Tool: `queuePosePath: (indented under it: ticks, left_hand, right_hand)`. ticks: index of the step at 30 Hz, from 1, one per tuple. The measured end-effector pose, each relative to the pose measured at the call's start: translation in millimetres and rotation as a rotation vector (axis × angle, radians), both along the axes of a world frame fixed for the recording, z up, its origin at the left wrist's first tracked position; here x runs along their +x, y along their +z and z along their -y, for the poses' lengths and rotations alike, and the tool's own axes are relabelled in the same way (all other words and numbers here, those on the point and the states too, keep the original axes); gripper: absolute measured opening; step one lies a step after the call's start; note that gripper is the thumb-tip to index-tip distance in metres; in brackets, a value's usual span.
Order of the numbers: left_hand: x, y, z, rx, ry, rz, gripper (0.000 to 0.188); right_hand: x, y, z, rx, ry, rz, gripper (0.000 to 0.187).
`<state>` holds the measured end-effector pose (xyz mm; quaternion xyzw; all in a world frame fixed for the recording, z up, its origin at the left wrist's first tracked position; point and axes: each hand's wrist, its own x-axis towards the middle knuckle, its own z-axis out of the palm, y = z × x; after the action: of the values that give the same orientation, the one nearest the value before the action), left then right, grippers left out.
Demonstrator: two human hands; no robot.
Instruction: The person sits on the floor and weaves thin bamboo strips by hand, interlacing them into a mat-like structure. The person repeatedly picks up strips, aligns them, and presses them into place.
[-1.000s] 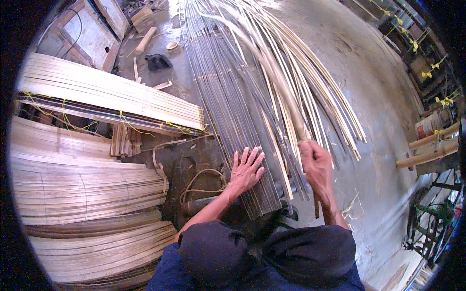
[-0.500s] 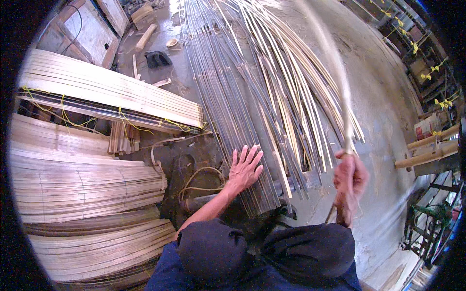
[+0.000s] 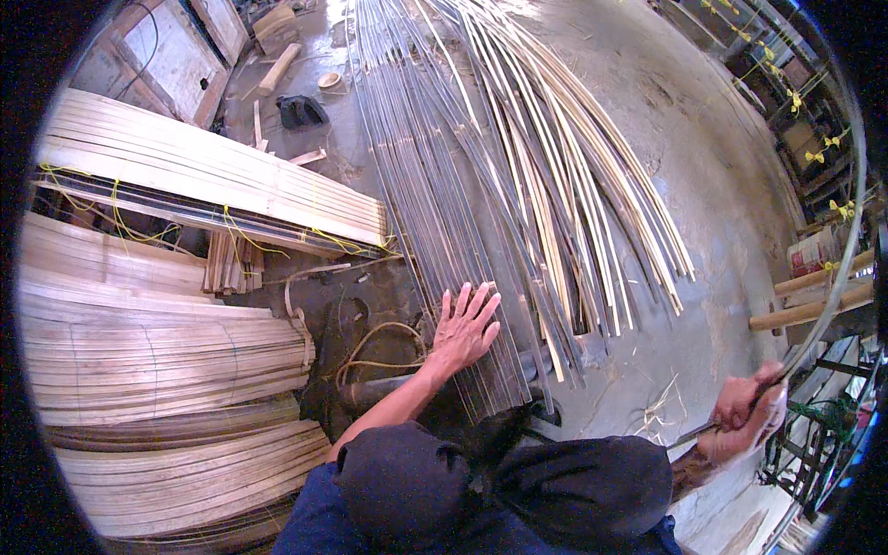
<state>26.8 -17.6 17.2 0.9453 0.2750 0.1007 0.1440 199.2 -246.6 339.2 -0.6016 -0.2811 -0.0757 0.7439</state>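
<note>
My left hand [image 3: 465,324] lies flat with fingers spread on a row of dark, narrow bamboo strips [image 3: 430,199], laid side by side and running away from me. Off to the right, my right hand [image 3: 747,412] is closed round a long, thin bamboo strip [image 3: 853,242]. That strip arcs upward along the right rim of the view, and a short end sticks out on the near side of the hand. Pale loose strips [image 3: 592,176] fan out to the right of the dark row, apart from both hands.
At left are stacked pale slat bundles [image 3: 176,361] and a long slat bundle [image 3: 213,171] with yellow cord. A looped cord [image 3: 384,328] lies by my left forearm. Farther off are a black bag [image 3: 302,112] and a small bowl [image 3: 329,81]. Bamboo poles [image 3: 814,305] jut in at right.
My right hand has swung right and down, carrying the strip from above the loose strips to the right rim. My left hand stays in nearly the same place.
</note>
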Motion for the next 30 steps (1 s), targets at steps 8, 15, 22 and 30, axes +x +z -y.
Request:
queuePosePath:
  ticks: [8, 15, 22, 30]
  left_hand:
    - [-0.2, -2.0, 1.5, 0.042, -0.007, 0.015, 0.059]
    - [-0.1, -4.1, 0.2, 0.007, -0.003, -0.016, 0.058]
    - [-0.5, -1.7, -0.2, 0.010, -0.001, -0.029, 0.059]
    - [3.6, -2.6, -0.1, -0.012, -0.015, -0.021, 0.059]
  right_hand:
    - [10.8, 15.6, 22.1, 0.279, 0.021, 0.044, 0.028]
    - [11.9, 6.3, 15.6, -0.005, -0.056, -0.024, 0.038]
    - [17.7, -54.6, -36.7, -0.445, 0.208, -0.289, 0.026]
    - [-15.6, -165.5, -100.9, -0.698, 0.321, -0.192, 0.024]
